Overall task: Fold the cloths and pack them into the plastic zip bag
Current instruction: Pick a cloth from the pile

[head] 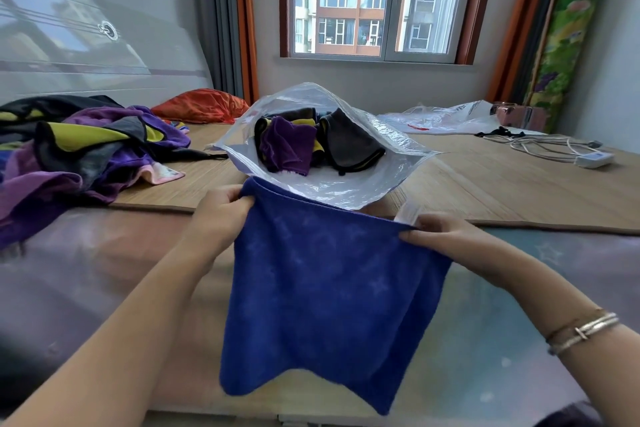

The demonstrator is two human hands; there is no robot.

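Hands (221, 208) on blue cloth (329, 291) corners

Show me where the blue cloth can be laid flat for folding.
Bare mat lies right of the zip bag, between it and the white cables. Another strip runs between the bag and the cloth pile. The left side is crowded. Both the left hand and right hand pinch the blue cloth.
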